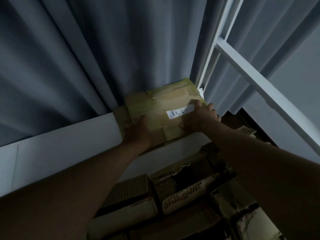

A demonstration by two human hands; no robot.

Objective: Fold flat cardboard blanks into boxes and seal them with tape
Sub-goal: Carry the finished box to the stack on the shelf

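At about 9 o'clock a white ledge (57,144) runs across the view below a grey curtain (86,58). The left hand (136,134) grasps the near left corner of the taped box (166,108), its thumb on top; the rest of that grip is hidden underneath. The box sits at the middle of the view, resting on the ledge against the curtain, with a white barcode label (180,110) on its top. The right hand (197,118) lies across the label end at 1 o'clock, its grip wrapped over the far right edge. Below, at 5 o'clock, lies a heap of torn cardboard (187,187). The box appears to overhang the ledge, so a loosened grip could tip it onto that heap.
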